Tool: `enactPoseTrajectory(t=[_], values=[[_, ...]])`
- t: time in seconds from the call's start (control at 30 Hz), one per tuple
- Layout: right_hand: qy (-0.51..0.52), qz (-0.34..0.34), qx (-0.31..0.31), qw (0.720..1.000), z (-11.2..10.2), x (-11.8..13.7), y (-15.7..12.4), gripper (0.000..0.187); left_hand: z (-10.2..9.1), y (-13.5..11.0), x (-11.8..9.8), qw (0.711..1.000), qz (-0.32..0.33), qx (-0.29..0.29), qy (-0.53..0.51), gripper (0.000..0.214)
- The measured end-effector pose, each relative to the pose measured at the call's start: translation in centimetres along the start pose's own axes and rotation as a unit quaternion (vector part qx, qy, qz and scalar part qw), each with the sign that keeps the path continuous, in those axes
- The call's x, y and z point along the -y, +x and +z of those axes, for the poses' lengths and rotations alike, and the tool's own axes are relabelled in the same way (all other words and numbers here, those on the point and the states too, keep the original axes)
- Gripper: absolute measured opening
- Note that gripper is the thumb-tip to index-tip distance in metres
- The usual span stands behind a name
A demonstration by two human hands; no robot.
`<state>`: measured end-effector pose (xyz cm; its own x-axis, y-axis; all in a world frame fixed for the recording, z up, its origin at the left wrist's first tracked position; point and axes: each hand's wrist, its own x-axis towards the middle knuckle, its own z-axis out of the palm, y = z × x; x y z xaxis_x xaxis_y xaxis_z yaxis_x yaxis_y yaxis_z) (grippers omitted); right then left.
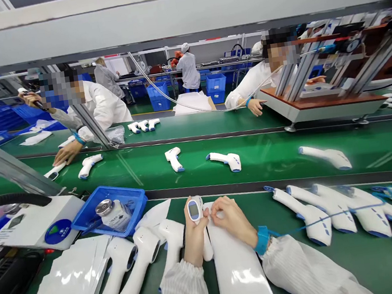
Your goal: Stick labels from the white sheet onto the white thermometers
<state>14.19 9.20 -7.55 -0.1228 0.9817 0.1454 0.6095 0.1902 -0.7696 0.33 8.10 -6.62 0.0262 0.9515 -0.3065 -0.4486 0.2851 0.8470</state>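
Observation:
My left hand [193, 237] is wrapped round a white handheld thermometer [195, 210], holding it upright with its small screen facing me. My right hand [232, 219] pinches at the thermometer's right side near the head, fingers closed; what it grips is too small to make out. A blue wrist strap [262, 240] with a cord sits on my right wrist. Under both hands lies a white glossy sheet [239, 272].
Three white thermometers [142, 259] lie to my left, several more [340, 214] to my right. A blue tray [112, 212] holds a metal-capped container. Loose thermometers [225, 161] ride the green conveyor [255, 151]. People in white coats work across it; a white machine [28, 229] sits at left.

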Motion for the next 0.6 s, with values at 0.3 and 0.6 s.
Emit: enactPoseTrajectory(t=[0.3, 0.6], values=[[0.327, 0.103, 0.27, 0.899, -6.2, 5.1, -6.8, 0.011, 1.6, -4.0, -0.3, 0.986, 0.03, 0.049, 0.155, 0.075], [0.179, 0.067, 0.072, 0.979, -6.7, 4.0, -4.7, 0.01, 2.5, -7.9, 2.3, 0.983, -0.01, 0.07, 0.171, 0.067]])
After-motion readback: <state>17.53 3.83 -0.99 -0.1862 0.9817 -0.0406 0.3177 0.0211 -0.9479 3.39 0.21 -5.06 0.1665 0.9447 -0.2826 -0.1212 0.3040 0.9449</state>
